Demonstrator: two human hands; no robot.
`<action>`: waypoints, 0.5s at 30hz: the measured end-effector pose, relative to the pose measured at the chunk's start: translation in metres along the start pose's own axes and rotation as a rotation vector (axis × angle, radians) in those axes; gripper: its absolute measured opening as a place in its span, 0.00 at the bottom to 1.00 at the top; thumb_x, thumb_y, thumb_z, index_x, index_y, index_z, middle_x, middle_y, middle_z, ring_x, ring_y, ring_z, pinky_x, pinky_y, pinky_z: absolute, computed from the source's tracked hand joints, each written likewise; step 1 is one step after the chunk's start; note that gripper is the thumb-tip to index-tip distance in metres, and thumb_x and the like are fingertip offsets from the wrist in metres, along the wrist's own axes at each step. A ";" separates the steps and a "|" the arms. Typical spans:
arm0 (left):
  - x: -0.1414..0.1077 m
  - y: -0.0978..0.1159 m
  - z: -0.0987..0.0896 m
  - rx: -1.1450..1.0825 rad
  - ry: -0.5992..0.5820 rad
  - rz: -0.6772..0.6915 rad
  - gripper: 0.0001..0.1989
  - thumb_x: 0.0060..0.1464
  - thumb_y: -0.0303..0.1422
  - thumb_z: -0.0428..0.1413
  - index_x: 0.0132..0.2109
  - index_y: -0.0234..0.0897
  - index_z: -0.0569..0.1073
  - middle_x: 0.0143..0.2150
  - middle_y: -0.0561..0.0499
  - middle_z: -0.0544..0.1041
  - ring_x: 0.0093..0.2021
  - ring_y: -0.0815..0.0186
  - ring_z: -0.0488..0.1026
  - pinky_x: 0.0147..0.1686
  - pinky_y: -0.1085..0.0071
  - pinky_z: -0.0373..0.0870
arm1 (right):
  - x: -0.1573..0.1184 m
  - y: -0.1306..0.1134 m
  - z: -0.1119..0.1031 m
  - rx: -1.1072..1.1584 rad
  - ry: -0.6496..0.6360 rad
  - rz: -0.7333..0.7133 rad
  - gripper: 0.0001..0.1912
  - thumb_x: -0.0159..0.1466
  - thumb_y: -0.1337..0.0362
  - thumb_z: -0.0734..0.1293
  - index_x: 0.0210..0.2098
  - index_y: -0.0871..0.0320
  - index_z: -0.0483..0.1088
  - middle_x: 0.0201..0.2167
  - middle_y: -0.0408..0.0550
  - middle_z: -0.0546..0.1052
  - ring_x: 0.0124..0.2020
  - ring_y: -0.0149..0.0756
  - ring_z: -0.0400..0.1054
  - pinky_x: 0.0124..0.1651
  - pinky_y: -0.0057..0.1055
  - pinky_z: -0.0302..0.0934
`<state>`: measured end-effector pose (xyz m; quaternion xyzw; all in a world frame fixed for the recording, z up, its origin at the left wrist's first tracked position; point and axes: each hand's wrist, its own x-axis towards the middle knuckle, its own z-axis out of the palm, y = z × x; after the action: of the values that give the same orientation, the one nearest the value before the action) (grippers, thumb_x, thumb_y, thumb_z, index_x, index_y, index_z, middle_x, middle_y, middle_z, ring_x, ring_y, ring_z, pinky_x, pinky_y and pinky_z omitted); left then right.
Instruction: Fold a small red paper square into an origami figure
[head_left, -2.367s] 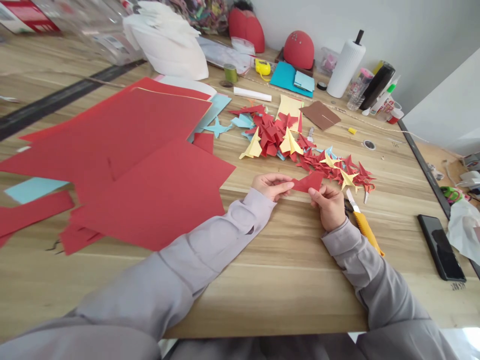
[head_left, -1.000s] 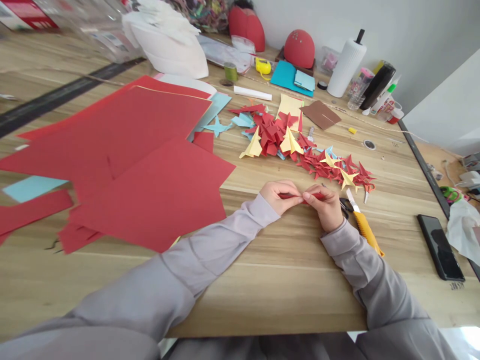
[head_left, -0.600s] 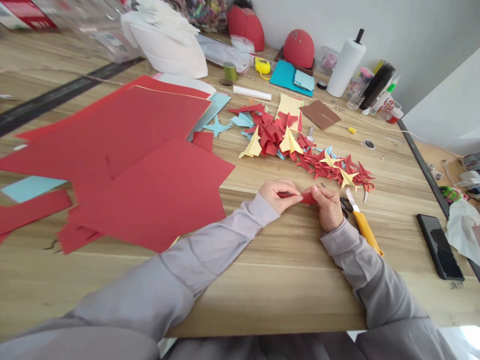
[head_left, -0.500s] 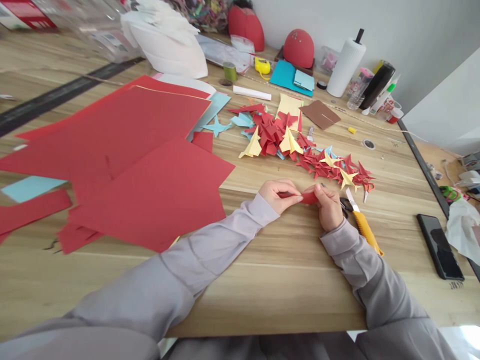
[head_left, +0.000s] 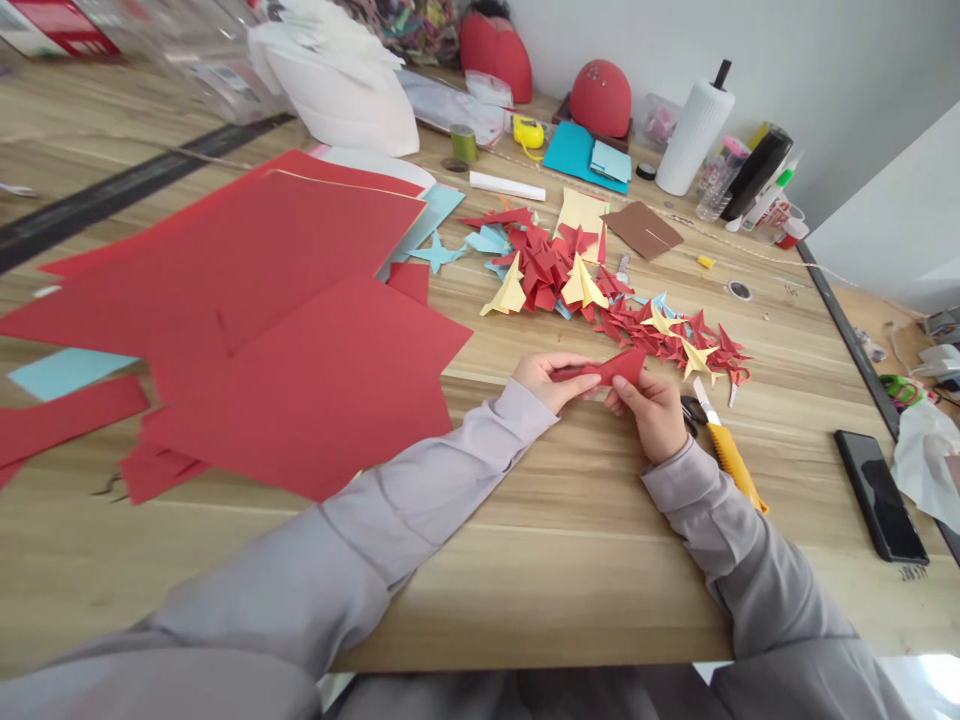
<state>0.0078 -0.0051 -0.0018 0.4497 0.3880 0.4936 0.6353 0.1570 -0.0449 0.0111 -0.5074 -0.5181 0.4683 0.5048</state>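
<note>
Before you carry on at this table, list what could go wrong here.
The right hand sits close to the extended blade of the yellow utility knife, so a slip could cut it. The red paper piece, pinched by it and the left hand, could snag that blade too. The loose paper stars just beyond could get knocked about.

The folded red paper piece [head_left: 611, 368] at center right matches the flat red paper sheets [head_left: 300, 390] at left of the frame. The pale grey sleeves [head_left: 442, 465] are plain. The light wooden tabletop [head_left: 570, 590] shows tan streaked grain. The folded paper stars [head_left: 637, 330] at center are red, yellow and pale blue. The utility knife [head_left: 727, 450] at right is yellow.
</note>
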 end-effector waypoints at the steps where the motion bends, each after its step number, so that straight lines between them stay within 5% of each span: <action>1: 0.000 0.001 0.000 -0.005 0.009 -0.019 0.23 0.28 0.38 0.69 0.33 0.29 0.78 0.22 0.50 0.77 0.20 0.69 0.72 0.25 0.71 0.73 | 0.000 0.000 0.000 0.015 0.014 0.010 0.15 0.55 0.51 0.69 0.24 0.58 0.73 0.19 0.42 0.74 0.19 0.27 0.63 0.24 0.26 0.59; 6: -0.001 0.008 0.001 -0.043 0.007 -0.096 0.24 0.25 0.40 0.70 0.31 0.27 0.76 0.18 0.50 0.75 0.18 0.65 0.73 0.20 0.69 0.73 | 0.000 0.002 -0.001 0.111 0.059 0.036 0.15 0.55 0.51 0.69 0.25 0.58 0.72 0.18 0.42 0.74 0.17 0.27 0.63 0.21 0.25 0.58; 15: -0.001 0.010 -0.002 -0.137 -0.068 -0.173 0.21 0.32 0.40 0.68 0.33 0.28 0.77 0.30 0.43 0.80 0.20 0.67 0.74 0.21 0.70 0.74 | 0.003 0.007 -0.002 0.155 0.168 0.028 0.15 0.54 0.52 0.69 0.24 0.57 0.69 0.19 0.40 0.73 0.17 0.26 0.62 0.20 0.24 0.57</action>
<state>0.0026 -0.0042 0.0067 0.3865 0.3688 0.4466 0.7178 0.1593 -0.0421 0.0047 -0.5115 -0.4291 0.4700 0.5774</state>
